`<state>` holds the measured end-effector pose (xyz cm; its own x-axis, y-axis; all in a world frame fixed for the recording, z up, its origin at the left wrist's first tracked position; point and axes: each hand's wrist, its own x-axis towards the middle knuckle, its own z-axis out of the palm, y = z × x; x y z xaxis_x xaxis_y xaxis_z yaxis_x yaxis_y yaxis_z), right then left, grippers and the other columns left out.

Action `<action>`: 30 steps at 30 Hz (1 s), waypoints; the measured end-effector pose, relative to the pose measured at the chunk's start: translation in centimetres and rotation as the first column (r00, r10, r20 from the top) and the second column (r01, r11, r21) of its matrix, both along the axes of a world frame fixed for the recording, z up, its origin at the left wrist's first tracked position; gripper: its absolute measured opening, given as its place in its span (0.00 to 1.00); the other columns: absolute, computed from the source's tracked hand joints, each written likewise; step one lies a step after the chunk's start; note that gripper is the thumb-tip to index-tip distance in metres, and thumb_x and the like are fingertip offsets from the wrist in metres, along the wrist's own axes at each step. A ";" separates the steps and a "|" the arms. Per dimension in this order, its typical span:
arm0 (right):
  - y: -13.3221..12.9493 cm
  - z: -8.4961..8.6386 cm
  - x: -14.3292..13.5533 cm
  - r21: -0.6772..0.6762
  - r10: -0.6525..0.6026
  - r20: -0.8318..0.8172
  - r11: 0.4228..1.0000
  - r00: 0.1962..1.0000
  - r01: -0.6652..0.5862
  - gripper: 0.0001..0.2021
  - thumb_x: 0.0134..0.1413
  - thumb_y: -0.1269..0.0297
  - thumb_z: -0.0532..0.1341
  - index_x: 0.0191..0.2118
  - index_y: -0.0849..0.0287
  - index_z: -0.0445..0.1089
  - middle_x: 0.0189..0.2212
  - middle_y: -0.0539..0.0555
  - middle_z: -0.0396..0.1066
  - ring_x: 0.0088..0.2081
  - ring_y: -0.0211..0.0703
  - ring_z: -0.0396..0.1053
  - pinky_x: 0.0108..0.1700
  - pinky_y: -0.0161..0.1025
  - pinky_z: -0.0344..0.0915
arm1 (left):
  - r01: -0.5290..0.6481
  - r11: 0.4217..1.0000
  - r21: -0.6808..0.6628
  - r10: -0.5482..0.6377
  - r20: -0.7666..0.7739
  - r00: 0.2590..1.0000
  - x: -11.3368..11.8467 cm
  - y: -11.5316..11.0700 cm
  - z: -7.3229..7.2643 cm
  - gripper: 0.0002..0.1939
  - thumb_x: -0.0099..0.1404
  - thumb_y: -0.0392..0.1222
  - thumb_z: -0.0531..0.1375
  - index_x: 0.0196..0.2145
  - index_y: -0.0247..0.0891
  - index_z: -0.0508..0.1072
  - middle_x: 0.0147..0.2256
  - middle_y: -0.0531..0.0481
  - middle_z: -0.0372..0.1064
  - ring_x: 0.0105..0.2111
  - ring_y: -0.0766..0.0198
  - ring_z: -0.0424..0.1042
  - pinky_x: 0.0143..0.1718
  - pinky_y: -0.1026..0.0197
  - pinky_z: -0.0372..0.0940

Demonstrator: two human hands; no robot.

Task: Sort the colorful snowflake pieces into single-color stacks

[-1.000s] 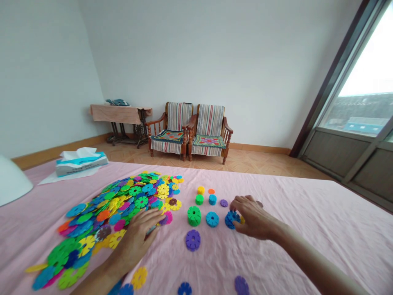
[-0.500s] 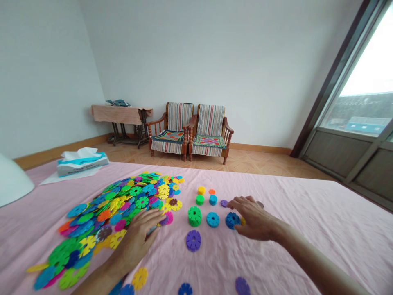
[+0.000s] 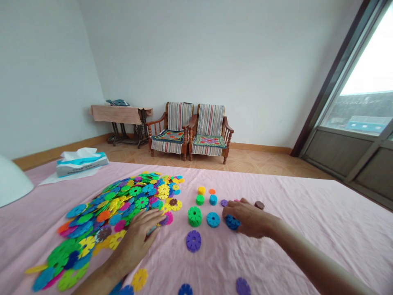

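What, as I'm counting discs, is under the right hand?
Dark blue discs show partly beneath the fingers of the right hand. The hand covers whatever else may lie under it, so that cannot be told.

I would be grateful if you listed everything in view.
Notched disc heap: one, multicoloured, left
Yellow stack: one, back
Orange disc: one, back
Green stacks: two, centre
Light-blue stacks: two, centre
Dark-blue stack: one, by right hand
Purple stack: one, centre
Small discs: three, purple, pink, brown, beyond right hand
Front discs: at least four, yellow, blue, purple
Cloth: one, pink, beneath
Tissue box: one, grey-blue, left
Rounded object: one, white, left edge
Armchairs: two, brown, background
Covered table: one, pink cover, background
Bundle: one, bluish, atop
Window: one, grey-framed, right
Hands: two, bare, over heap and dark-blue stack
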<state>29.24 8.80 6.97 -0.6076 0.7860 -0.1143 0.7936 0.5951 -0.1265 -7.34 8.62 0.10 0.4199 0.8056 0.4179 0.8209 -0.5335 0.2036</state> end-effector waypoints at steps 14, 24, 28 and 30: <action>-0.4 1.1 -0.8 -0.013 -0.025 0.033 1.000 0.999 0.025 0.22 0.39 0.77 0.63 0.44 0.56 0.68 0.48 0.58 0.66 0.48 0.52 0.66 0.50 0.48 0.56 | 0.001 1.000 0.011 -0.001 0.046 0.999 0.1 -0.1 0.2 0.17 0.62 0.41 0.59 0.48 0.48 0.76 0.49 0.48 0.75 0.52 0.51 0.71 0.55 0.43 0.64; -9.7 -0.3 -1.3 -0.083 -0.226 -0.128 0.973 0.966 0.217 0.14 0.42 0.71 0.63 0.39 0.53 0.69 0.42 0.56 0.73 0.42 0.52 0.71 0.43 0.45 0.65 | 0.001 1.000 0.016 -0.002 0.017 1.000 0.0 0.1 -0.2 0.17 0.63 0.41 0.58 0.49 0.47 0.75 0.49 0.48 0.75 0.52 0.51 0.70 0.54 0.44 0.64; -11.3 -2.4 -1.2 0.025 -0.207 -0.130 0.977 0.970 0.212 0.22 0.37 0.73 0.63 0.43 0.50 0.67 0.41 0.57 0.74 0.39 0.55 0.73 0.38 0.43 0.67 | 0.001 1.000 0.016 -0.001 0.011 1.000 -0.3 0.3 -0.6 0.17 0.63 0.40 0.58 0.49 0.47 0.75 0.50 0.48 0.74 0.53 0.51 0.69 0.55 0.44 0.63; -11.4 -3.0 -1.2 0.032 -0.205 -0.133 0.977 0.970 0.211 0.22 0.37 0.72 0.63 0.44 0.50 0.67 0.40 0.57 0.75 0.38 0.55 0.74 0.37 0.42 0.67 | 0.008 1.000 0.020 -0.008 0.020 1.000 -0.3 0.4 -0.7 0.17 0.62 0.40 0.59 0.49 0.48 0.75 0.50 0.48 0.74 0.53 0.52 0.70 0.55 0.44 0.63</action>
